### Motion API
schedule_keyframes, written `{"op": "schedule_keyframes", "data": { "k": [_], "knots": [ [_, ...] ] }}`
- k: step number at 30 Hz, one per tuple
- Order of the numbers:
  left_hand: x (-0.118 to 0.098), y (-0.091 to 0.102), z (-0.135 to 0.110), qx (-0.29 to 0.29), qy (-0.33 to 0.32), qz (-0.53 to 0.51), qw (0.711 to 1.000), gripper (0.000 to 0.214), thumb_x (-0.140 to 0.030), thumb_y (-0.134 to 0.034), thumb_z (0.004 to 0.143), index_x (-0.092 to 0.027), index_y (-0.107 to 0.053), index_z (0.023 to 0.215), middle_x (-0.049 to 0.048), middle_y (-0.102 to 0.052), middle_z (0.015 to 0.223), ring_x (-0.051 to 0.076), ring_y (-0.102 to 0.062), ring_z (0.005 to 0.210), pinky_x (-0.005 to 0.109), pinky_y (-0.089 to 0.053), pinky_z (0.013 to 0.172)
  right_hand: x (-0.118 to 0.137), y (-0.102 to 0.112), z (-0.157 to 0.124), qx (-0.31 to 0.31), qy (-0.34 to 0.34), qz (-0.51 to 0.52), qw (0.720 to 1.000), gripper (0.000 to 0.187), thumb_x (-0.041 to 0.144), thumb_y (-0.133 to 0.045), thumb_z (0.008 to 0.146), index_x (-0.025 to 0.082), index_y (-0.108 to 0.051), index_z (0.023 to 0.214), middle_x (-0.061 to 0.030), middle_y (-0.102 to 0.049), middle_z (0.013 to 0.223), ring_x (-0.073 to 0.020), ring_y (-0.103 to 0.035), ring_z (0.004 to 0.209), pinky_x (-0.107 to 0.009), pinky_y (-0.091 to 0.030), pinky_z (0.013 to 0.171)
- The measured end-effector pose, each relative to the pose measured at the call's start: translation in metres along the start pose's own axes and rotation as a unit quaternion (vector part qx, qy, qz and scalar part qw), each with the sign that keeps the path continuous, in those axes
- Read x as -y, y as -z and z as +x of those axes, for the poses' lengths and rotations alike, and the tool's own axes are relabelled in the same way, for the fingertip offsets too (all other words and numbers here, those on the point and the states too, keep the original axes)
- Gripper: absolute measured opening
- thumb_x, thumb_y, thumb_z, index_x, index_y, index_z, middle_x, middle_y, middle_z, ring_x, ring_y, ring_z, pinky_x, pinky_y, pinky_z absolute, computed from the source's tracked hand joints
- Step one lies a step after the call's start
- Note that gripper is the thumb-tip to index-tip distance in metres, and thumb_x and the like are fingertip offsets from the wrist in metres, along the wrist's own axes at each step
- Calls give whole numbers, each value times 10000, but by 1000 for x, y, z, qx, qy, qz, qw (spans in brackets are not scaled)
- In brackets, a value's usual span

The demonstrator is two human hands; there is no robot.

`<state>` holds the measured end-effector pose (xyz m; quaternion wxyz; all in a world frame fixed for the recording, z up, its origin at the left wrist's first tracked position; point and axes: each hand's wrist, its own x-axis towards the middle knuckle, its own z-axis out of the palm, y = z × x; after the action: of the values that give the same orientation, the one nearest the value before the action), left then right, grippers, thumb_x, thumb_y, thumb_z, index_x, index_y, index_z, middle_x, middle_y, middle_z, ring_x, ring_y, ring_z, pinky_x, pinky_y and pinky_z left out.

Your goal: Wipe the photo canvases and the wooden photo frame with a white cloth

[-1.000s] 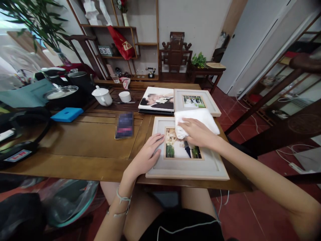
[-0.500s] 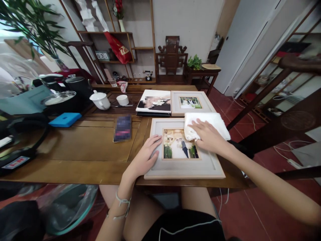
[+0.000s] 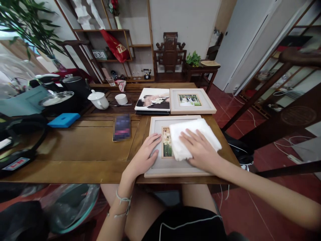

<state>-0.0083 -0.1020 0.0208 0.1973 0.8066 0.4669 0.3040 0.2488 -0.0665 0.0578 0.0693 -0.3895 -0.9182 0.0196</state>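
Note:
On the wooden table in front of me lies a pale picture frame [image 3: 156,169] with a wedding photo [image 3: 167,147] in its middle. My left hand [image 3: 147,150] rests flat on the frame's left side, fingers stretched out and holding nothing. A folded white cloth [image 3: 200,126] lies over the right part of the frame and hides most of the photo. Pressed down on top of that cloth is my right hand [image 3: 200,149], its fingers extended and slightly apart. The frame's upper right corner is covered by the cloth.
Behind the frame lie a second framed photo [image 3: 193,109] and a white photo album [image 3: 160,90]. Leftward are a dark booklet [image 3: 122,127], a white cup [image 3: 121,99], a lidded white teapot [image 3: 98,100], a blue box [image 3: 63,119] and black headphones [image 3: 37,144]. A bin [image 3: 75,227] stands below.
My right hand has moved the white cloth left and toward me across the frame, covering more of the photo. My left hand stays in place on the frame.

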Motion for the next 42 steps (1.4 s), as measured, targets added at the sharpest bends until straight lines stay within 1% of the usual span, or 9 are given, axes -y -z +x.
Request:
{"op": "schedule_keyframes", "data": {
  "k": [4, 8, 11, 16, 19, 22, 29, 33, 42],
  "knots": [
    [0, 0, -1, -3, 2, -1, 1000, 463, -180, -388, 938, -217, -434, 1397, 94, -407, 1472, 243, -279, 1411, 513, -229, 1174, -33, 0, 33, -64, -47, -36, 996, 657, 184, -572, 700, 91, -458, 1341, -194, -440, 1434, -354, -281, 1383, -578, -183, 1124],
    [-2, 1, 0, -7, 9, -2, 1000, 485, -184, -368, 944, -211, -392, 1428, 95, -379, 1491, 237, -283, 1409, 490, -225, 1182, -27, 1, 40, -50, -41, -50, 997, 655, 198, -582, 709, 50, -454, 1334, -230, -446, 1416, -387, -296, 1367, -553, -244, 1111],
    [-3, 1, 0, -9, 10, -1, 1000, 484, -198, -362, 950, -216, -384, 1434, 94, -359, 1504, 244, -290, 1406, 496, -224, 1182, -5, 0, 20, -8, -8, -38, 999, 680, 216, -603, 682, 20, -468, 1320, -256, -455, 1397, -410, -326, 1344, -533, -281, 1102],
    [-1, 0, 0, -8, 14, 2, 1000, 460, -213, -342, 965, -225, -402, 1422, 86, -395, 1483, 242, -291, 1405, 501, -227, 1181, 42, 12, -34, 37, 65, 35, 997, 688, 260, -594, 670, 143, -486, 1340, -172, -480, 1408, -370, -358, 1343, -531, -369, 1046],
    [1, 0, 0, -6, 11, -3, 1000, 468, -191, -330, 961, -227, -400, 1422, 87, -394, 1483, 237, -288, 1407, 502, -230, 1179, 55, 20, -44, 64, 97, 50, 992, 692, 256, -600, 663, 146, -501, 1338, -155, -478, 1415, -353, -346, 1355, -507, -371, 1058],
    [2, -1, 0, -9, 12, 1, 1000, 465, -185, -339, 956, -218, -408, 1415, 93, -397, 1475, 235, -288, 1405, 499, -224, 1182, 40, 17, -30, 53, 69, 38, 995, 674, 159, -569, 647, 175, -525, 1320, -113, -465, 1434, -321, -319, 1376, -486, -320, 1101],
    [-1, 0, 0, -2, 16, -3, 1000, 466, -194, -347, 957, -220, -404, 1419, 83, -391, 1481, 226, -283, 1409, 481, -217, 1186, -40, 1, 23, -27, 3, -42, 999, 710, 44, -543, 649, 131, -471, 1350, -140, -428, 1457, -326, -294, 1386, -541, -230, 1129],
    [-2, 1, 0, -5, 16, -6, 1000, 466, -194, -356, 954, -226, -411, 1416, 79, -390, 1484, 234, -282, 1411, 481, -221, 1184, -54, 1, 30, -68, -18, -62, 996, 662, 63, -554, 662, 104, -471, 1318, -164, -380, 1481, -361, -209, 1411, -561, -195, 1146],
    [-1, 0, 1, 1, 13, 4, 1000, 468, -200, -349, 960, -215, -391, 1426, 88, -379, 1489, 244, -268, 1412, 502, -214, 1184, 19, 21, -55, 31, 55, 23, 998, 602, 113, -541, 603, 133, -577, 1204, -162, -545, 1343, -340, -402, 1323, -510, -379, 1075]
  ]
}}
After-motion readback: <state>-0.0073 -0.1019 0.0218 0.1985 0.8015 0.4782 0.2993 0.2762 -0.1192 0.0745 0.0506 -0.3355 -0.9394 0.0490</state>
